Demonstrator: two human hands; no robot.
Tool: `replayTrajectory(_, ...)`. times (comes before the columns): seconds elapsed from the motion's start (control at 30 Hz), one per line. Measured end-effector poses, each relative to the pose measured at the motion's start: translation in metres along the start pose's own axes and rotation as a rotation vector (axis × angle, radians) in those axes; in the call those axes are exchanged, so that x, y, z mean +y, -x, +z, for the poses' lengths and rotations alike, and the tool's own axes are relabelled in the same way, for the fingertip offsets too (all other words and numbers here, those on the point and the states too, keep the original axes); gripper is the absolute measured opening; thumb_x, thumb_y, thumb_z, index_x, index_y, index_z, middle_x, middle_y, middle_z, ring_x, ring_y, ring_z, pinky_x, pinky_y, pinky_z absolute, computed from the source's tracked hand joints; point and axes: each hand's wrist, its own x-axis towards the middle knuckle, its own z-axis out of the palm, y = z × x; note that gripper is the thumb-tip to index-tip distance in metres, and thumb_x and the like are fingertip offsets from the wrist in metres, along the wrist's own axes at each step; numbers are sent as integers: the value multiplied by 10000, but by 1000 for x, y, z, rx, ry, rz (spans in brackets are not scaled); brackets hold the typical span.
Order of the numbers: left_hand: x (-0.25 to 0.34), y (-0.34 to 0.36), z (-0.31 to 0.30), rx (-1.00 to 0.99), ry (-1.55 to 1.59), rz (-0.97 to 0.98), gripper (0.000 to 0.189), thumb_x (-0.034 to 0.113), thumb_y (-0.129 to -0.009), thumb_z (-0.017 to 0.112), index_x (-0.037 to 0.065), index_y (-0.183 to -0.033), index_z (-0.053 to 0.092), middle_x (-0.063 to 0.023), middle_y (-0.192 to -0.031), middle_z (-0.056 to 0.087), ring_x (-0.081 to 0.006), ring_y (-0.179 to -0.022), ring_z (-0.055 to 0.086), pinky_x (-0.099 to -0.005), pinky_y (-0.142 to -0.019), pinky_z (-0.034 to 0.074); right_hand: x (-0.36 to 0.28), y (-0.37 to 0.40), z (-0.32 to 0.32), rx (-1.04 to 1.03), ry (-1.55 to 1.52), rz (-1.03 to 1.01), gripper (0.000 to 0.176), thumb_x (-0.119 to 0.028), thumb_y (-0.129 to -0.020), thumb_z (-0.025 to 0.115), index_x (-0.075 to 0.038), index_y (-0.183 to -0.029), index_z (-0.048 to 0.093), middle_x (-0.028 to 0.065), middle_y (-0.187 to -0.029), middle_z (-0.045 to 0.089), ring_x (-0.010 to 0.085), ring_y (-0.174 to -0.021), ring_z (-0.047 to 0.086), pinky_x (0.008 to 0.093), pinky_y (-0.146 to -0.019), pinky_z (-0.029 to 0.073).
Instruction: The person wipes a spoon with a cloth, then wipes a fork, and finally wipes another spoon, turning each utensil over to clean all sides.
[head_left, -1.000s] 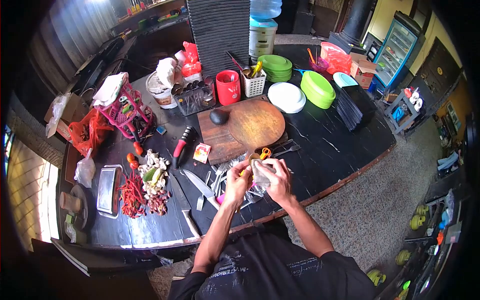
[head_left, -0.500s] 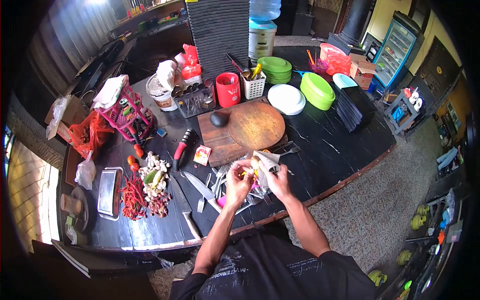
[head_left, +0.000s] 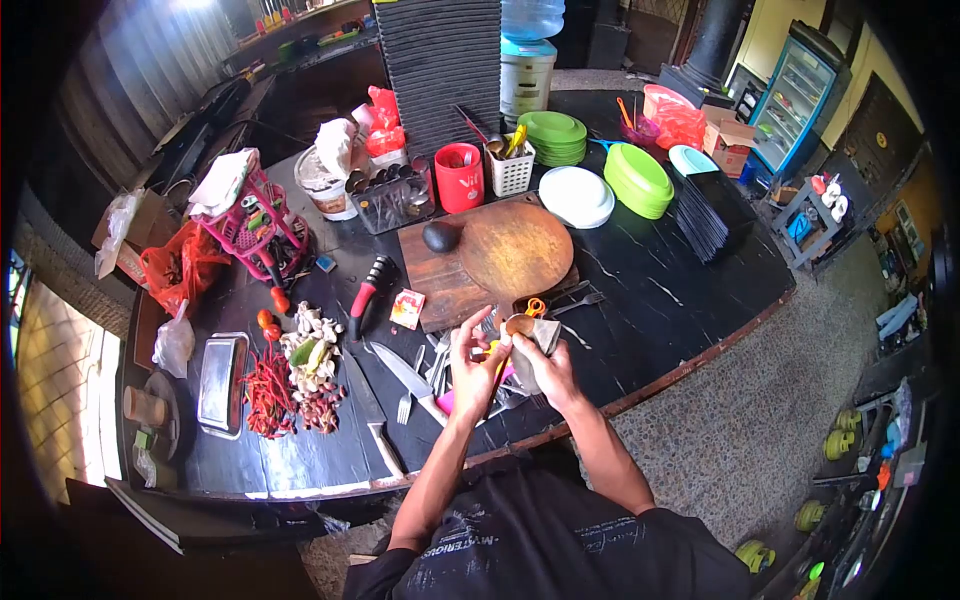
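Observation:
Both my hands are together above a pile of cutlery at the table's near edge. My right hand [head_left: 548, 370] is wrapped round a grey-beige cloth [head_left: 545, 338], pressing it to the round, brownish bowl of a spoon [head_left: 519, 325]. My left hand [head_left: 474, 365] is on the spoon's yellow handle side, with its thumb against it and some fingers stretched upward. Beneath and around the hands lie forks [head_left: 404, 408], other cutlery and something pink, partly hidden. A large knife [head_left: 400, 372] lies left of my left hand. Orange scissor-like handles [head_left: 537, 307] show just beyond the cloth.
Beyond the hands sits a wooden cutting board [head_left: 430, 285] with a dark stone pestle head [head_left: 441, 236]. Left are garlic [head_left: 315, 335], red chillies [head_left: 268, 395], another knife [head_left: 368, 410] and a metal tray [head_left: 222, 385]. Green plates [head_left: 638, 182] and a red canister [head_left: 459, 180] stand behind.
The left hand's fingers have opened upward from their earlier pinch. The spoon's bowl has turned and shows more plainly, and the cloth is bunched lower in my right hand.

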Motion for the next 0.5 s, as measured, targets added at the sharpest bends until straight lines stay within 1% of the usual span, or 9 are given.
replayTrajectory(0.07, -8, -8, -5, -163, 251, -5, 339, -3, -867, 703, 48, -1201, 669, 6, -928, 565, -63, -779, 548, -221, -613, 451, 5, -1, -3, -13, 5, -22, 197, -125, -956, 642, -26, -1126, 662, -18, -989, 668, 60, -892, 619, 239, -756, 508)
replayTrajectory(0.1, -4, -9, -2, -129, 182, 17, 189, 27, -872, 715, 20, -1061, 727, 11, -915, 570, -65, -763, 546, -230, -624, 442, 12, -2, -6, -57, 15, -7, 200, -111, -950, 635, -23, -1129, 655, -19, -989, 665, 63, -892, 619, 241, -759, 508)
replayTrajectory(0.13, -4, -10, -3, -129, 181, 16, 189, 27, -872, 715, 20, -1061, 727, 11, -915, 570, -65, -763, 546, -230, -624, 442, 21, -2, -9, -102, 25, 11, 205, -97, -944, 627, -21, -1133, 648, -19, -990, 662, 66, -893, 619, 242, -762, 508)
replayTrajectory(0.23, -1, -11, -6, -171, -63, 12, 91, 76, -875, 738, -4, -918, 747, -11, -862, 612, -97, -747, 575, -251, -684, 462, 35, 5, -12, -89, 81, 45, 200, -71, -929, 611, -26, -1122, 638, -8, -1001, 658, 83, -917, 621, 258, -791, 511)
replayTrajectory(0.3, 1, -9, -4, -138, -27, 27, 90, 71, -875, 735, -6, -921, 746, -16, -850, 619, -101, -759, 583, -251, -693, 466, 36, 5, -9, -63, 72, 42, 193, -77, -932, 616, -34, -1120, 636, -6, -1011, 657, 78, -922, 617, 257, -797, 510)
replayTrajectory(0.4, -8, -7, -5, -82, 75, 53, 80, 39, -873, 722, -21, -923, 741, -36, -864, 647, -114, -783, 600, -254, -723, 473, 36, 7, -4, -151, 202, -21, 226, -92, -913, 657, -31, -1129, 630, -5, -1016, 659, 106, -924, 624, 287, -809, 513)
replayTrajectory(0.43, -9, -8, -6, -30, 125, 55, 74, 26, -871, 716, -29, -916, 736, -43, -859, 648, -117, -779, 599, -258, -723, 472, 39, 7, -5, -164, 265, -7, 241, -116, -901, 684, -23, -1119, 637, 2, -998, 669, 116, -913, 630, 302, -809, 514)
replayTrajectory(0.47, -9, -10, -7, 22, 174, 57, 68, 12, -869, 710, -38, -909, 732, -50, -855, 649, -120, -776, 598, -261, -723, 472, 40, 9, -5, -126, 399, 2, 239, -176, -872, 715, -41, -1065, 672, 46, -921, 702, 147, -881, 663, 335, -792, 523)
replayTrajectory(0.5, -3, -13, -10, 43, 155, 47, 66, 13, -864, 710, -49, -884, 723, -58, -840, 648, -117, -767, 589, -259, -713, 464, 38, 12, -4, -171, 438, -1, 242, -197, -876, 718, -45, -1059, 675, 48, -902, 699, 147, -859, 658, 336, -782, 519)
